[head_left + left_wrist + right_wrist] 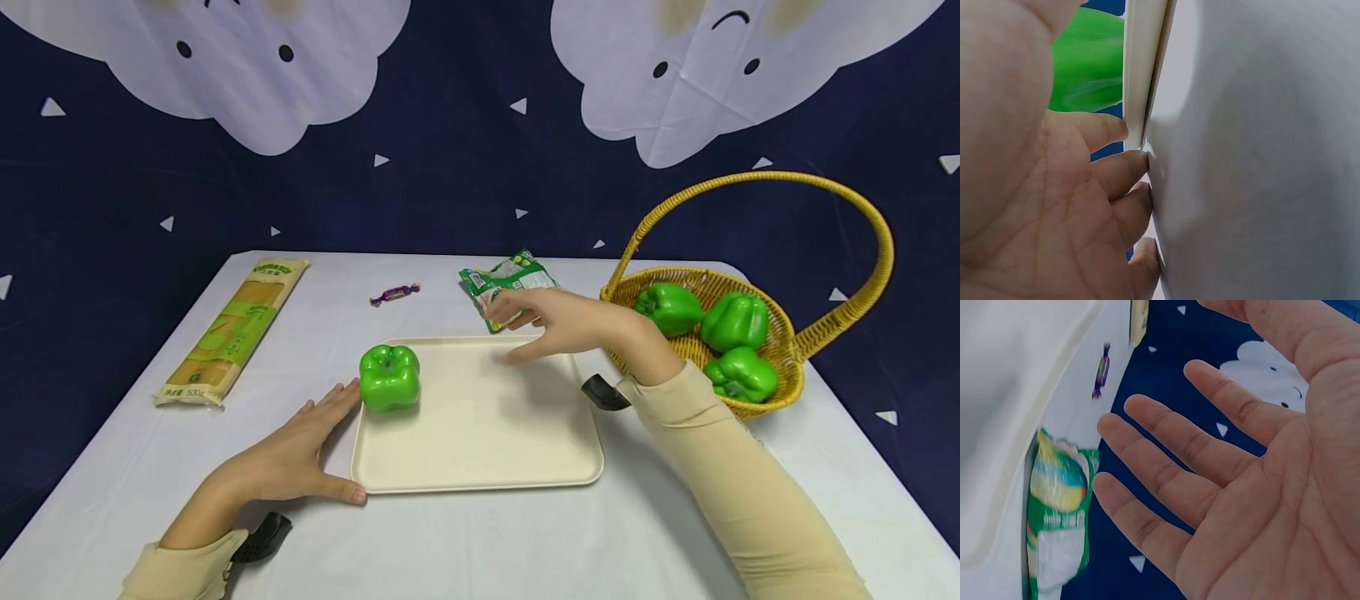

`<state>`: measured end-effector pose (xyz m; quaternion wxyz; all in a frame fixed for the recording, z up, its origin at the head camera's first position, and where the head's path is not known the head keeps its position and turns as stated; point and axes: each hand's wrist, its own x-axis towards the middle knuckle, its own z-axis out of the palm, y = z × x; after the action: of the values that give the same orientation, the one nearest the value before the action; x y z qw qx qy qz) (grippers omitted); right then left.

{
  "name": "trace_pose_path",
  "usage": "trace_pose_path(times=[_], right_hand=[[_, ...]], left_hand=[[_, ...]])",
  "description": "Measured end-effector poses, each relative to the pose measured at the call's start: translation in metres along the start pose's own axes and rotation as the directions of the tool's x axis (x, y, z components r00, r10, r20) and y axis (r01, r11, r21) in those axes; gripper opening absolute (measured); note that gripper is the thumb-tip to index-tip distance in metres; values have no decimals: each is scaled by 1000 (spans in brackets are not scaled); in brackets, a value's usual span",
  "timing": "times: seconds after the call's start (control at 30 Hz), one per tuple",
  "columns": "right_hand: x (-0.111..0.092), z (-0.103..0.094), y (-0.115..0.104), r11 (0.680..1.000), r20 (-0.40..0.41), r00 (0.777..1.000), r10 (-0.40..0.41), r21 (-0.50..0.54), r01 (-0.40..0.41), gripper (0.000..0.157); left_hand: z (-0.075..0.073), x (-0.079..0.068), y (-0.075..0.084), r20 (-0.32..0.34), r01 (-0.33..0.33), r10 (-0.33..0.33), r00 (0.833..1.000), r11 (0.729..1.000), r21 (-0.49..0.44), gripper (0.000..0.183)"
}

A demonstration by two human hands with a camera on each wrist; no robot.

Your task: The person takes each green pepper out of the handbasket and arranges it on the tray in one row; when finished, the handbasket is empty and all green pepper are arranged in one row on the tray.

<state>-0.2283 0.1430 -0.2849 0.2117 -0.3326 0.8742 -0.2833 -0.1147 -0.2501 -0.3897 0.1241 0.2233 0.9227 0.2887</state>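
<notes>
A cream tray [480, 450] lies in the middle of the white table. One green bell pepper [389, 378] stands at its back left corner. My left hand [288, 458] rests at the tray's left edge, fingers spread, fingertips beside the rim in the left wrist view. Over the back right of the tray hovers my right hand [562, 321], holding nothing; its fingers spread apart in the right wrist view. To the right stands a yellow wicker basket [797, 375] with a tall handle. Several green bell peppers [735, 322] lie inside it.
Behind the tray lies a green snack bag [525, 268], partly covered by my right hand in the head view. A purple wrapped candy [395, 294] is left of it. At the far left lies a long noodle packet [236, 333]. A dark cloud-patterned cloth [450, 192] hangs behind.
</notes>
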Motion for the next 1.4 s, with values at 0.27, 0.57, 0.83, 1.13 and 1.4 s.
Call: trace_pose_path(times=[0.27, 0.57, 0.83, 1.13, 1.4], right_hand=[[-29, -21, 14, 998, -55, 997, 55, -29, -57, 63], [-55, -40, 25, 994, -115, 988, 108, -9, -110, 58], [-66, -55, 33, 988, -180, 972, 153, 2, -155, 57], [-82, -71, 44, 974, -235, 948, 214, -23, -226, 54], [-96, -83, 51, 961, -270, 934, 233, -85, -264, 45]], left_hand=[[0, 0, 0, 6, 2, -2, 1000, 1000, 2, 147], [-2, 0, 1, 11, 8, -8, 1000, 1000, 5, 147], [-1, 0, 0, 15, 6, -6, 1000, 1000, 6, 147], [0, 0, 1, 13, 5, -5, 1000, 1000, 19, 147], [-1, 0, 1, 14, 6, -6, 1000, 1000, 7, 147]])
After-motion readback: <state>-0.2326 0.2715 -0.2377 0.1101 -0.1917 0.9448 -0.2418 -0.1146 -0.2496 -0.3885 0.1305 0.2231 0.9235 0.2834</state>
